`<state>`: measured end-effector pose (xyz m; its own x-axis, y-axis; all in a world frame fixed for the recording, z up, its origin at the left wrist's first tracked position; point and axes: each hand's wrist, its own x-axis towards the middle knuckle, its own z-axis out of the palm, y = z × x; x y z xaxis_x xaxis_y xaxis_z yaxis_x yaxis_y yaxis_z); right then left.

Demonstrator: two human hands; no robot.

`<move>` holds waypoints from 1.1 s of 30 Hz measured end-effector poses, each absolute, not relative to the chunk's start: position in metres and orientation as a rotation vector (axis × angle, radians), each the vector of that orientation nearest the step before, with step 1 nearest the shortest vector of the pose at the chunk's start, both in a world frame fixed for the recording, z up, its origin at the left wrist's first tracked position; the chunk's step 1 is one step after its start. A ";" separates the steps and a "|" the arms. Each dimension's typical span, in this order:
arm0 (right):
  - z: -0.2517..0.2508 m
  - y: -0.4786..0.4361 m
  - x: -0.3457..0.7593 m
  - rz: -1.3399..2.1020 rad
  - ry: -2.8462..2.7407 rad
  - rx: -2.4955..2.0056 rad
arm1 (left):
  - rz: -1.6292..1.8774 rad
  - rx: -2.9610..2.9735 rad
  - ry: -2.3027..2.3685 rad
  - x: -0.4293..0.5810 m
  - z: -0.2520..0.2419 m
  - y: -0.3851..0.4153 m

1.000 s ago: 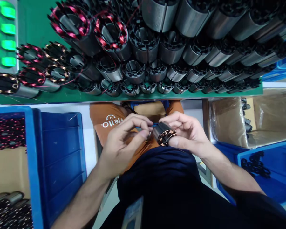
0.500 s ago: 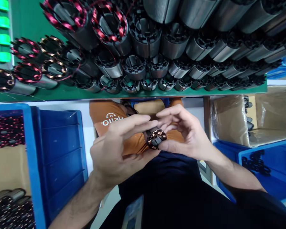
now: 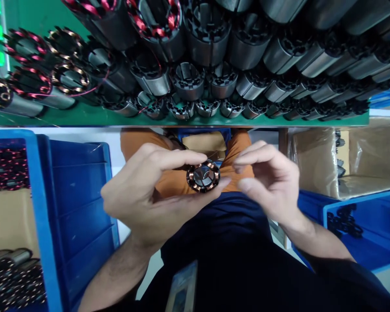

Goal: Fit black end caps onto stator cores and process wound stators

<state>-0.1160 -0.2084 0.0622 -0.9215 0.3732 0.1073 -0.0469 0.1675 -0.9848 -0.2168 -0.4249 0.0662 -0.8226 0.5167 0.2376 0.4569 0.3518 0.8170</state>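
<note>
Between the thumb and fingers of my left hand (image 3: 152, 190) is a round stator (image 3: 203, 177) with copper windings around its rim, its open end turned up toward the camera. My right hand (image 3: 269, 180) is off to the right of the stator, apart from it. Its fingers are curled with a gap between thumb and fingertips, and nothing shows between them. The held stator is over my lap, below the front edge of the green bench (image 3: 195, 122).
Many metal stators (image 3: 219, 82) stand in rows on the bench, some with red or copper wire at left. A blue bin (image 3: 81, 208) is at left. At right, a plastic-lined carton (image 3: 312, 162) sits above another blue bin (image 3: 377, 234) holding black parts.
My right hand has let go of the stator and moved right. My left hand has shifted slightly left, and the stator's copper-wound end now faces the camera more directly.
</note>
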 end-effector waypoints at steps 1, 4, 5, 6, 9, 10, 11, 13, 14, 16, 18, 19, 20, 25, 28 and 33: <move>0.062 -0.212 -0.116 1.808 -2.157 -0.249 | 1.531 0.912 2.612 -0.216 0.067 -0.423; 0.062 -0.217 -0.118 1.749 -2.166 -0.140 | 1.536 0.954 2.667 -0.214 0.068 -0.419; 0.062 -0.215 -0.119 1.733 -2.169 -0.116 | 1.526 0.991 2.658 -0.213 0.068 -0.419; 0.063 -0.213 -0.120 1.721 -2.177 -0.097 | 1.528 1.021 2.662 -0.212 0.067 -0.419; 0.065 -0.203 -0.121 1.696 -2.206 -0.066 | 1.558 1.025 2.667 -0.212 0.064 -0.417; 0.066 -0.201 -0.121 1.693 -2.203 -0.076 | 1.590 1.017 2.630 -0.212 0.063 -0.415; 0.067 -0.201 -0.120 1.700 -2.190 -0.101 | 1.613 1.022 2.566 -0.213 0.062 -0.414; 0.068 -0.206 -0.119 1.774 -2.115 -0.208 | 1.663 1.070 2.428 -0.213 0.060 -0.409; 0.068 -0.211 -0.118 1.857 -2.054 -0.294 | 1.680 1.092 2.389 -0.213 0.060 -0.407; 0.065 -0.224 -0.117 2.109 -1.897 -0.468 | 1.689 1.098 2.381 -0.212 0.058 -0.405; 0.060 -0.237 -0.116 2.371 -1.722 -0.566 | 1.652 1.079 2.406 -0.212 0.056 -0.404; 0.057 -0.242 -0.115 2.457 -1.653 -0.575 | 1.613 1.081 2.419 -0.212 0.055 -0.404; 0.053 -0.246 -0.114 2.499 -1.605 -0.571 | 1.569 1.101 2.441 -0.212 0.053 -0.404; 0.046 -0.251 -0.111 2.421 -1.603 -0.591 | 1.487 1.439 2.708 -0.210 0.041 -0.404; 0.053 -0.240 -0.114 2.432 -1.717 -0.560 | 1.474 1.462 2.734 -0.206 0.042 -0.406; 0.073 -0.200 -0.124 2.022 -2.244 -0.035 | 1.589 1.259 2.420 -0.210 0.059 -0.412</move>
